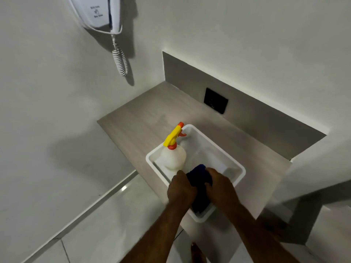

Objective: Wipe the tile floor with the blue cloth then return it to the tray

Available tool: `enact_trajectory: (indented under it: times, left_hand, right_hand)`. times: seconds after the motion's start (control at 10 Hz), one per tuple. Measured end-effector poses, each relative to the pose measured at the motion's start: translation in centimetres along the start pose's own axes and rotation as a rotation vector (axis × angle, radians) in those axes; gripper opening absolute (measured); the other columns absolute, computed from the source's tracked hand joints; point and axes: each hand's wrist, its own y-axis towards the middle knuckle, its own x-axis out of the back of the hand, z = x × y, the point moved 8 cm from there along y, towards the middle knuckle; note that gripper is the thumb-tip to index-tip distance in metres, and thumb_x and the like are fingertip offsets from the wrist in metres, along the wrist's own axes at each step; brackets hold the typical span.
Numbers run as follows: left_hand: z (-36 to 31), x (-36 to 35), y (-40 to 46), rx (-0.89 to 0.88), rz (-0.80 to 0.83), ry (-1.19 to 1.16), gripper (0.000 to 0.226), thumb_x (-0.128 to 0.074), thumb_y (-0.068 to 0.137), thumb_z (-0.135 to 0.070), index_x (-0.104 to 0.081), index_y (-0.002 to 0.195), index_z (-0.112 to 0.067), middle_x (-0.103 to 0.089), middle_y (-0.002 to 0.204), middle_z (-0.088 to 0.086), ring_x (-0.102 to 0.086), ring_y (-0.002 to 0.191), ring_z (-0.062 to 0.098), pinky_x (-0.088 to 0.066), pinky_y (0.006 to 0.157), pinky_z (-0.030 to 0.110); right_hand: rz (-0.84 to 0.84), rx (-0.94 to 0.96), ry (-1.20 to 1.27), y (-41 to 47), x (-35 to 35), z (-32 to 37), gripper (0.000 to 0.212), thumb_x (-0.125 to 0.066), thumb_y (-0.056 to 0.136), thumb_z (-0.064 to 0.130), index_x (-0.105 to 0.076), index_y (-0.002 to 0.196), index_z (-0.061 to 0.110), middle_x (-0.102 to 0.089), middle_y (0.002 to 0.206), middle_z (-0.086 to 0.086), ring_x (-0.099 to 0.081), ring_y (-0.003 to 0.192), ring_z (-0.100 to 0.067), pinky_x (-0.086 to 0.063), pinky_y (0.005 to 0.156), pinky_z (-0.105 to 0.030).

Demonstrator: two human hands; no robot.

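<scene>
A dark blue cloth (200, 188) lies bunched in the near end of a white tray (218, 145). My left hand (180, 190) grips the cloth's left side and my right hand (220, 185) grips its right side, both over the tray's near corner. The tray sits on a grey wood-look counter (144, 114). The pale tile floor (106, 221) shows below the counter's edge, at lower left.
A white spray bottle (173, 156) with a yellow and orange trigger stands in the tray's left end. A wall-mounted white hair dryer (100, 14) with a coiled cord hangs at upper left. A black wall plate (215, 100) sits behind the counter. A bare foot (197, 251) shows below.
</scene>
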Motion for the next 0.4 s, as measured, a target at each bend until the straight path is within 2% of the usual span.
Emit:
enact_trajectory:
  times: [0.1,0.2,0.3,0.4]
  left_hand:
    - [-0.3,-0.8,0.3,0.003,-0.023,0.310,0.025,-0.068,0.088,-0.030,-0.058,0.107,-0.016,-0.068,0.104,0.001,-0.069,0.097,0.022,-0.056,0.080,0.036]
    - [-1.0,-0.5,0.3,-0.084,-0.053,0.501,0.035,-0.071,0.087,-0.028,-0.064,0.118,-0.014,-0.064,0.115,0.007,-0.065,0.105,0.025,-0.057,0.086,0.040]
    - [-1.5,2.0,-0.9,-0.166,-0.122,0.555,0.048,-0.068,0.085,-0.048,-0.062,0.121,-0.017,-0.058,0.121,0.007,-0.057,0.111,0.026,-0.054,0.082,0.038]
    - [-2.0,8.7,-2.7,-0.333,-0.381,0.558,0.045,-0.058,0.084,-0.058,-0.067,0.101,-0.017,-0.069,0.099,0.006,-0.063,0.090,0.026,-0.042,0.064,0.032]
  right_hand:
    - [0.107,0.162,-0.451,0.9,-1.6,0.3,0.045,-0.058,0.095,0.037,-0.045,0.134,0.021,-0.068,0.116,-0.001,-0.066,0.103,-0.020,-0.051,0.097,-0.038]
    - [0.185,0.197,-0.643,1.4,-1.9,0.4,0.045,-0.060,0.091,0.042,-0.046,0.128,0.021,-0.068,0.114,-0.001,-0.065,0.100,-0.021,-0.051,0.093,-0.039]
    - [0.146,0.236,-0.678,1.2,-0.6,2.4,0.025,-0.060,0.092,0.039,-0.057,0.110,0.021,-0.068,0.108,-0.001,-0.065,0.095,-0.020,-0.052,0.089,-0.037]
    - [-0.259,0.531,-0.465,-0.9,3.5,8.8,0.019,-0.067,0.088,0.032,-0.065,0.077,0.017,-0.069,0.073,-0.001,-0.064,0.061,-0.017,-0.058,0.061,-0.034]
